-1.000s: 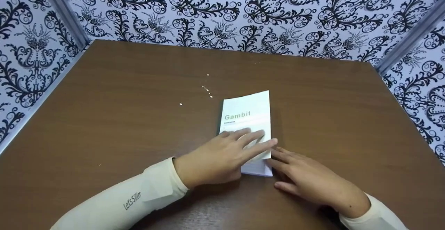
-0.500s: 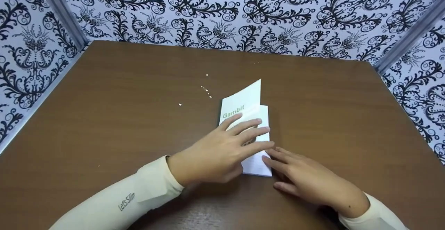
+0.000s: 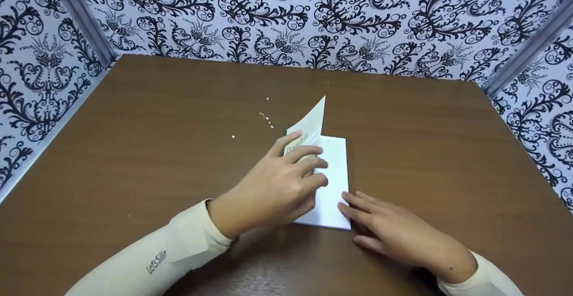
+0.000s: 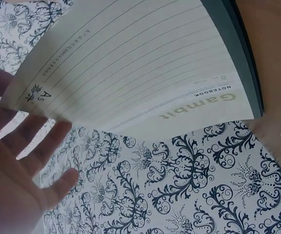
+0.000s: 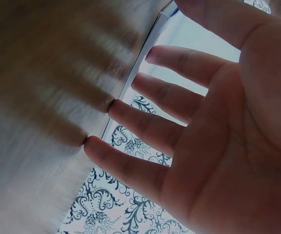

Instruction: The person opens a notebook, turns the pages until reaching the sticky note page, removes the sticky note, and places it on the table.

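- Open notebook (image 3: 335, 170) flat on the table (image 3: 425, 126)
- "Gambit" page (image 3: 312, 119) lifted, curving up
- Left hand (image 3: 282, 188) at that page, fingers apart and bent; pinching or not, impossible to tell
- Right hand (image 3: 394, 224) gripping nothing, fingers extended, at notebook's right edge

I make out a notebook (image 3: 332, 179) with bright white pages and a dark green spine (image 4: 243, 58). On my left wrist feed its top leaf (image 4: 130, 63) looks cream, ruled with thin dark lines, bearing "Gambit" (image 4: 197, 106) in olive-gold and "NOTEBOOK" (image 4: 212, 91) in a darker print. I see a brown tabletop (image 3: 179, 161) with faint wood grain, dotted with white specks (image 3: 233, 136). The wallpaper (image 3: 286, 18) carries black floral scrolls on white, beside grey corner strips (image 3: 80, 16). I find both sleeves (image 3: 188, 238) cream, the left one with dark lettering (image 3: 156, 262).
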`<state>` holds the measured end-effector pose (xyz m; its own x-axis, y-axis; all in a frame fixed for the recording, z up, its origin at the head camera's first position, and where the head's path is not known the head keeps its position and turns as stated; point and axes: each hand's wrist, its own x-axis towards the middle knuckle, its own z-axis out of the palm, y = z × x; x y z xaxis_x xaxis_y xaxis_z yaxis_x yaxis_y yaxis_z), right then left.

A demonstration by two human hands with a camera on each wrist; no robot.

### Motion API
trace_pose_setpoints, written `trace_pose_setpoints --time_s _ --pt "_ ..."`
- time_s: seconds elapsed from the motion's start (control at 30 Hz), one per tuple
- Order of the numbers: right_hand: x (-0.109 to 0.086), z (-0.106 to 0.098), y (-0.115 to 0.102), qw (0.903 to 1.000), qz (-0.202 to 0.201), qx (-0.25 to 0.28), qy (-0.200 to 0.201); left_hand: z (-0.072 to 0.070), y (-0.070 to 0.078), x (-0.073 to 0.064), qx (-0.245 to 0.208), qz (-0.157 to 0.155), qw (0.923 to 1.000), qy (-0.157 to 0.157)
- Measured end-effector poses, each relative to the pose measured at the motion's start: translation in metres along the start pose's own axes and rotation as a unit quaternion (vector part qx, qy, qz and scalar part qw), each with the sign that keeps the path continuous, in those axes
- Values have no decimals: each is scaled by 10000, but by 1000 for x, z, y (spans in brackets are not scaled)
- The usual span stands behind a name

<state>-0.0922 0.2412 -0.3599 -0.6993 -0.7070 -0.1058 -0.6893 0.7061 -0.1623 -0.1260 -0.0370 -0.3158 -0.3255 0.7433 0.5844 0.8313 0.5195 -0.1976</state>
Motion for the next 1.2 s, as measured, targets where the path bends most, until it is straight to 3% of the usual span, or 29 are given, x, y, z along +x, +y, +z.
trace_pose_setpoints --time_s 0.17,0.53,0.8,1.0,1.2 --pt "0 2 -1 9999 31 -92 80 -5 -4 0 -14 -98 9998 193" --pt "2 6 -8 9989 339 -271 178 -13 -9 -4 -18 -78 9997 221" --pt "4 4 -11 9987 347 -325 198 -20 -15 -13 189 -171 9996 95" --pt "6 4 -11 9990 256 -347 89 -24 -16 -27 497 -214 9985 52" --pt "4 3 -10 9984 389 -402 26 -28 -18 -31 736 -544 9957 -150"
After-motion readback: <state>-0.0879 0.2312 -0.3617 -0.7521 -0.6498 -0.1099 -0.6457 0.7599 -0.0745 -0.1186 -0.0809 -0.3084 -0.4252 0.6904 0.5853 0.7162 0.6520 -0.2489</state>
